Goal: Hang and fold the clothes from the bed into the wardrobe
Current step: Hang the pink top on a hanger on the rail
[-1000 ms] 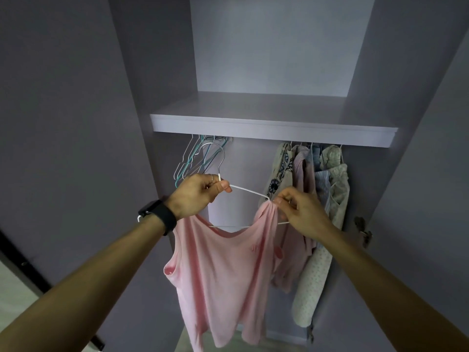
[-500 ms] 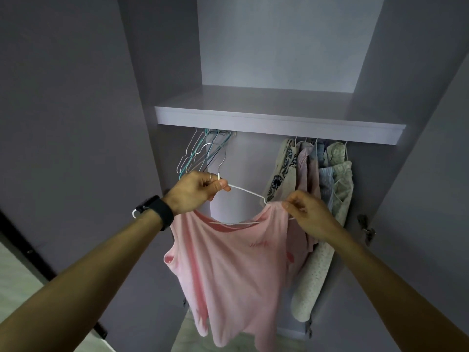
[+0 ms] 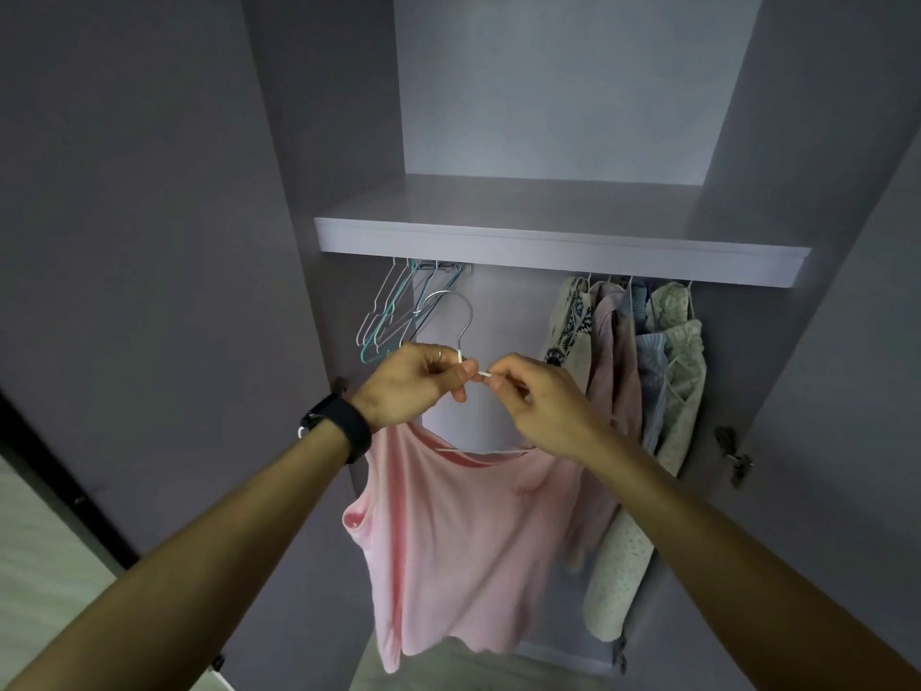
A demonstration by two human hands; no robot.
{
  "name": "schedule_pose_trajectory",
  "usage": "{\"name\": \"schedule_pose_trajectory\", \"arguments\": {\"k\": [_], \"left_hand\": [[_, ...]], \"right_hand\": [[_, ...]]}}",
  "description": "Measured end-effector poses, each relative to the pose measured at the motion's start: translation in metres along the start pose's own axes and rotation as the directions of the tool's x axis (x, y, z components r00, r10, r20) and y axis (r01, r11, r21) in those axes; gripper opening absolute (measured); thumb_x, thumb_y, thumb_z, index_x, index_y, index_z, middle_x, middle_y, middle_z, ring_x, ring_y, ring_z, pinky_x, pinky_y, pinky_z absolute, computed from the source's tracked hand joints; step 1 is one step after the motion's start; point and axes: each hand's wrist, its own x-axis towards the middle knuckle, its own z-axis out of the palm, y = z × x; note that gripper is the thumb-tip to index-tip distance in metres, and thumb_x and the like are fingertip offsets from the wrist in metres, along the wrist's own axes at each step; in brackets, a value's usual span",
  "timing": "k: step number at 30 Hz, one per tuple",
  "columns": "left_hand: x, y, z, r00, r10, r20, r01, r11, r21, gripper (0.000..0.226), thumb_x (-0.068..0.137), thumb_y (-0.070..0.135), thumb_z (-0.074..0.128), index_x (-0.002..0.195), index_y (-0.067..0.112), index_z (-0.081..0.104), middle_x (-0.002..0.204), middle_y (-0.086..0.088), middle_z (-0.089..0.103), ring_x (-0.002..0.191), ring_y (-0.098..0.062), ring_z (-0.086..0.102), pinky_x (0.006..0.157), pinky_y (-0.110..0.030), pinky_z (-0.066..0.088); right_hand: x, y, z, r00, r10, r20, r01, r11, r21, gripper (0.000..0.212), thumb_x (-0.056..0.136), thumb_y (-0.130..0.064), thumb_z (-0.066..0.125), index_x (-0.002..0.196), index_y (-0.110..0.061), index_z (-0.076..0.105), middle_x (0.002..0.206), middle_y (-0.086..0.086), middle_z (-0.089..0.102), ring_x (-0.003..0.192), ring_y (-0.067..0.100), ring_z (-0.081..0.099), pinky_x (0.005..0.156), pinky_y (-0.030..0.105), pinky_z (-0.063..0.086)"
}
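Pinching the stiff wire hanger [image 3: 470, 319] by its neck in the fingers of your left hand [image 3: 413, 386] and right hand [image 3: 543, 406], you hold the light, limp pink top [image 3: 463, 531] at 6 o'clock below; grip wire, not cloth, which may slip.

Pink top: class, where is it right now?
Head view, centre: the pink top hangs on a white hanger held by left hand and right hand, between empty hangers and hung clothes.

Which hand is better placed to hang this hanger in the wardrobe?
Left: the left hand grips the hanger at the hook's base; the right hand only pinches its shoulder wire.
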Motion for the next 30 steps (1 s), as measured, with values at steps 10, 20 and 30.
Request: {"name": "schedule_pose_trajectory", "arguments": {"k": [10, 20, 30], "left_hand": [[-0.043, -0.071, -0.047, 0.909, -0.408, -0.081, 0.415, 0.874, 0.254, 0.036, 0.092, 0.053, 0.062, 0.084, 0.019, 0.073, 0.075, 0.015, 0.071, 0.079, -0.006, 0.064, 0.066, -0.008, 0.045], [-0.034, -0.075, -0.032, 0.823, -0.567, 0.031, 0.550, 0.810, 0.205, 0.018, 0.081, 0.032, 0.073, 0.085, 0.016, 0.079, 0.077, 0.007, 0.077, 0.067, -0.012, 0.073, 0.065, -0.020, 0.057], [-0.043, -0.108, -0.028, 0.804, -0.560, -0.201, 0.576, 0.817, 0.029, 0.029, 0.098, 0.028, 0.056, 0.073, 0.014, 0.060, 0.071, 0.000, 0.062, 0.072, -0.021, 0.056, 0.057, -0.026, 0.041]], "right_hand": [[-0.002, 0.025, -0.013, 0.980, 0.195, -0.034, -0.191, 0.978, 0.085, 0.018, 0.100, -0.023, 0.058, 0.084, -0.023, 0.063, 0.058, -0.005, 0.048, 0.052, 0.005, 0.041, 0.055, 0.017, 0.033], [-0.012, 0.032, -0.001, 0.980, 0.193, 0.040, -0.196, 0.975, 0.105, 0.019, 0.098, -0.022, 0.060, 0.082, -0.028, 0.064, 0.062, -0.009, 0.059, 0.057, 0.007, 0.049, 0.058, 0.019, 0.039], [-0.036, 0.051, -0.009, 0.971, 0.237, 0.040, -0.240, 0.956, 0.168, 0.014, 0.098, -0.018, 0.061, 0.085, -0.016, 0.068, 0.062, -0.012, 0.053, 0.058, 0.001, 0.045, 0.060, 0.017, 0.037]]}}
